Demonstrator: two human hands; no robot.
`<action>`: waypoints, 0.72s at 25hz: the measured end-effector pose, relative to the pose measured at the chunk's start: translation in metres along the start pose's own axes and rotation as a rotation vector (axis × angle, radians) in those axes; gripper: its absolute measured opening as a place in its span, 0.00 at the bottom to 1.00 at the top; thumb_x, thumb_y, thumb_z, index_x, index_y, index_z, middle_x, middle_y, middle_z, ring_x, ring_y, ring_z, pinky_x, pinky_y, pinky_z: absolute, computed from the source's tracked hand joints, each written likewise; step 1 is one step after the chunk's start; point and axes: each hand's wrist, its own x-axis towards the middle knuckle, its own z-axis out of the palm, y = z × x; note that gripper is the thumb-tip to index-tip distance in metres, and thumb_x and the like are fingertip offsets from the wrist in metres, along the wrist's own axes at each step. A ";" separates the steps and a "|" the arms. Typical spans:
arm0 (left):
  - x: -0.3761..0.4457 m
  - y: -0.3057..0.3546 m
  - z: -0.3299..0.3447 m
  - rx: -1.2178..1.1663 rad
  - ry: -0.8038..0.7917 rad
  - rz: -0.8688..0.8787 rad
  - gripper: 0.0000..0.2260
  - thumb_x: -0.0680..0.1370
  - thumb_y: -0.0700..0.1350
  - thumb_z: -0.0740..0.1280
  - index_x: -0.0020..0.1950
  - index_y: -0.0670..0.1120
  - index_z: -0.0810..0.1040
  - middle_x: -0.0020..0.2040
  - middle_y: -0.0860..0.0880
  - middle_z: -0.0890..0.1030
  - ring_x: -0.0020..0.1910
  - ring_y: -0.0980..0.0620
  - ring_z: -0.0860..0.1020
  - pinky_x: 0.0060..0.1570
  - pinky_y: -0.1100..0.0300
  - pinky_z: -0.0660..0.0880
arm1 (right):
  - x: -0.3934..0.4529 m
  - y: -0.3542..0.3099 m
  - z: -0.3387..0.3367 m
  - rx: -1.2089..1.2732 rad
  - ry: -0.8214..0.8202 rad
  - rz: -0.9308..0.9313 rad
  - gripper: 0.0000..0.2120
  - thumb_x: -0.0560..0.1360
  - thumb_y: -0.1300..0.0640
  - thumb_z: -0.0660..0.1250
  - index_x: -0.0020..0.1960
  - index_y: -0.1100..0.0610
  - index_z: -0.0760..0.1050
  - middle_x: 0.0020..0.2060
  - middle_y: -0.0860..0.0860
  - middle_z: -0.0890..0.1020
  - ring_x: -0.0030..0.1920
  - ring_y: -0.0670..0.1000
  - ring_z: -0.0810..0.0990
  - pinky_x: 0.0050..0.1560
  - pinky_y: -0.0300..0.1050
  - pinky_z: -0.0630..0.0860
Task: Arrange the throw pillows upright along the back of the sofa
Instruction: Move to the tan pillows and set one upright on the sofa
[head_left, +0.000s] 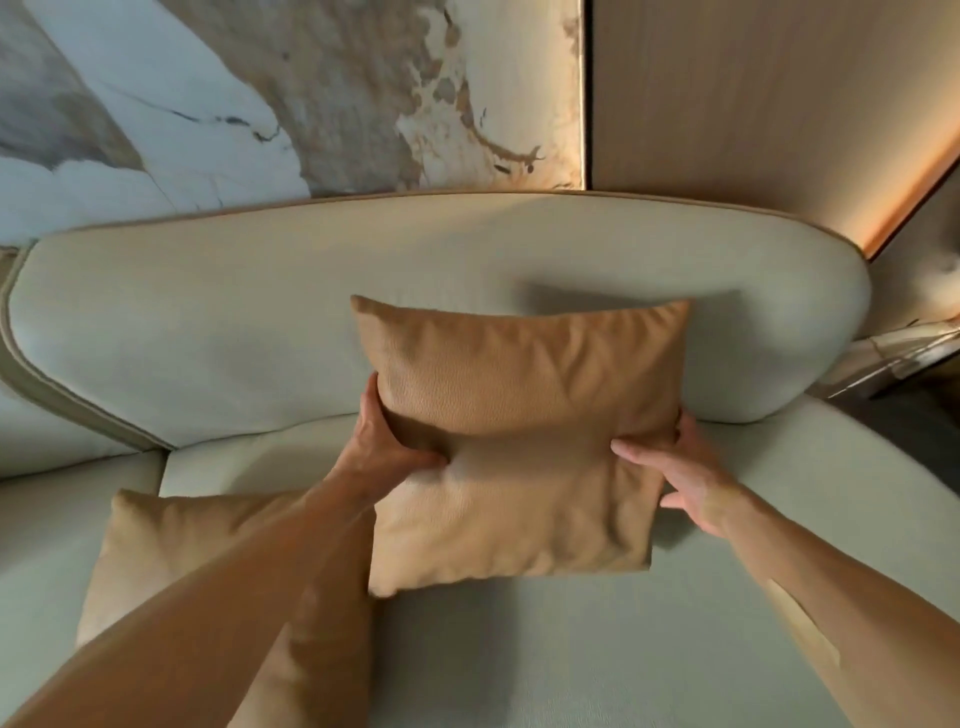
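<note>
Furthest left, below and to the near side of the left hand, a second tan pillow (171, 561) lies flat on the pale seat cushion (571, 649), partly covered by the person's left forearm, which crosses over it. The left hand (387, 441) grips the left edge of the tan throw pillow (519, 441), thumb pressed into the front face and making a deep dent, the fingers curled around behind the edge. Between the two hands this pillow stands nearly upright, its upper part leaning toward the sofa backrest (260, 322) just beyond the hands, its lower edge at or just above the seat cushion; whether it touches cannot be told. A crease runs across the pillow at the level of the thumbs. The right hand (680, 478) holds the pillow's right edge, thumb on the front face, the other fingers wrapped around the side and partly hidden behind it. Above the hands, behind the backrest, rises a marble-patterned wall panel (260, 93), and to its right a plain wood-toned panel (753, 93) edged with a warm strip of light.
</note>
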 end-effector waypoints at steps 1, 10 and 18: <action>0.008 0.010 0.006 0.007 -0.002 0.012 0.57 0.63 0.40 0.80 0.78 0.54 0.42 0.74 0.48 0.62 0.71 0.44 0.64 0.62 0.55 0.67 | 0.003 -0.005 -0.007 0.012 0.033 -0.029 0.50 0.54 0.53 0.84 0.69 0.42 0.61 0.63 0.42 0.76 0.62 0.54 0.76 0.60 0.72 0.66; 0.060 0.062 0.089 -0.012 -0.075 0.085 0.57 0.60 0.48 0.81 0.75 0.62 0.43 0.70 0.50 0.65 0.66 0.40 0.70 0.63 0.41 0.73 | 0.039 0.000 -0.084 0.015 0.216 -0.120 0.44 0.63 0.57 0.80 0.68 0.39 0.56 0.68 0.43 0.70 0.65 0.54 0.72 0.59 0.68 0.70; 0.070 0.051 0.109 0.025 -0.040 0.099 0.57 0.63 0.47 0.80 0.76 0.64 0.41 0.73 0.47 0.63 0.64 0.36 0.74 0.62 0.39 0.73 | 0.071 0.020 -0.077 -0.069 0.280 -0.269 0.48 0.70 0.56 0.75 0.77 0.45 0.46 0.65 0.44 0.69 0.65 0.48 0.70 0.68 0.44 0.66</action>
